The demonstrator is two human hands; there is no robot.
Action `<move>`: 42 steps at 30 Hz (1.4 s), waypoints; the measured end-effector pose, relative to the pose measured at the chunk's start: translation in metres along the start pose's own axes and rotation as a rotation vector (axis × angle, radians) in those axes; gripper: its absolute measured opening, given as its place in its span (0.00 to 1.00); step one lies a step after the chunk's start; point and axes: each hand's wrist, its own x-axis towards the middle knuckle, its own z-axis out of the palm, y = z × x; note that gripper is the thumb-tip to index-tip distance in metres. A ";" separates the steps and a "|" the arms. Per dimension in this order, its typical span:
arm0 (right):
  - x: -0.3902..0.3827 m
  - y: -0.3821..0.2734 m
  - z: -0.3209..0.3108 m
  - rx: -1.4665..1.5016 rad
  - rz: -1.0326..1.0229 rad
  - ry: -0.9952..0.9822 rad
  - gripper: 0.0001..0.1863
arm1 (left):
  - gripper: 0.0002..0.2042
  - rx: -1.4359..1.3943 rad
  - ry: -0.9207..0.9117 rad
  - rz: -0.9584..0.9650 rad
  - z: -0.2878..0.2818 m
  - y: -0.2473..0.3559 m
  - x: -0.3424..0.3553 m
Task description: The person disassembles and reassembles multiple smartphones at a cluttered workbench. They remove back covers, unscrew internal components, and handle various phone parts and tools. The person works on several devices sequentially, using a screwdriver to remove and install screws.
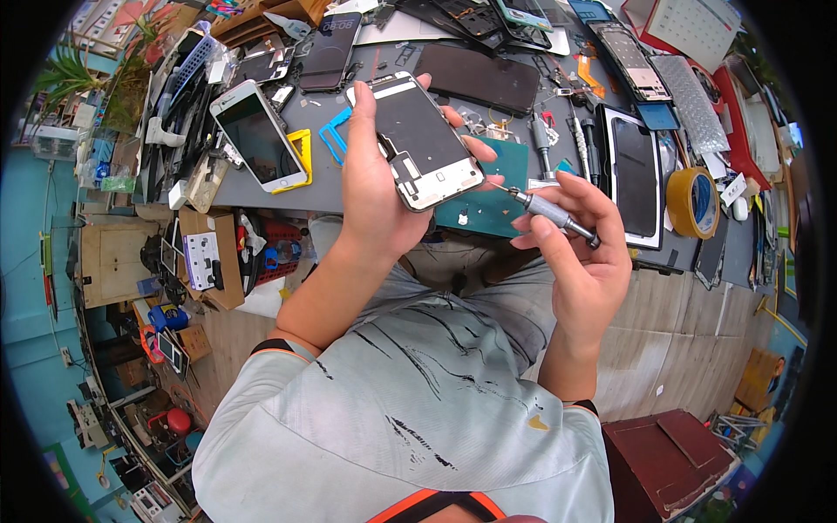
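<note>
In my left hand [384, 179] lies a phone screen assembly [425, 131], its dark back plate and white end facing up. My thumb runs along its left edge and my fingertips show at its right edge. My right hand [580, 240] grips a grey precision screwdriver [558, 216] between thumb and fingers. The driver's thin tip points left, close to the lower right corner of the assembly; I cannot tell whether it touches. Beneath them on the bench is a green mat [488, 209] with small bits on it.
A white-framed phone [259, 139] rests on a yellow frame [299, 159] at the left. Behind lie a lit phone [331, 52] and a dark screen [478, 78]. Further right are more screwdrivers [541, 144], an open phone box [632, 174] and a yellow tape roll [693, 203].
</note>
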 end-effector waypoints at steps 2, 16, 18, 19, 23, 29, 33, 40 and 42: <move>0.000 0.001 -0.002 0.007 -0.001 0.013 0.25 | 0.37 0.032 0.019 0.017 0.002 0.000 -0.001; 0.005 0.022 -0.008 -0.412 -0.076 0.069 0.22 | 0.33 0.480 0.054 0.242 0.019 -0.018 0.001; 0.005 0.025 -0.010 -0.432 -0.103 0.066 0.22 | 0.34 0.484 0.016 0.261 0.017 -0.025 0.003; 0.006 0.026 -0.011 -0.439 -0.109 0.067 0.22 | 0.35 0.485 -0.003 0.271 0.017 -0.027 0.003; 0.006 0.026 -0.012 -0.447 -0.116 0.065 0.22 | 0.34 0.593 -0.017 0.297 0.021 -0.033 0.000; 0.006 0.026 -0.012 -0.444 -0.115 0.066 0.22 | 0.34 0.581 -0.027 0.284 0.024 -0.034 -0.002; 0.006 0.027 -0.012 -0.422 -0.108 0.072 0.22 | 0.34 0.601 -0.030 0.304 0.021 -0.038 -0.003; 0.007 0.017 -0.022 -0.316 -0.117 0.073 0.16 | 0.33 0.590 -0.021 0.347 0.016 -0.032 -0.001; 0.009 0.010 -0.022 -0.311 -0.173 0.058 0.13 | 0.33 0.549 -0.022 0.355 0.016 -0.028 -0.001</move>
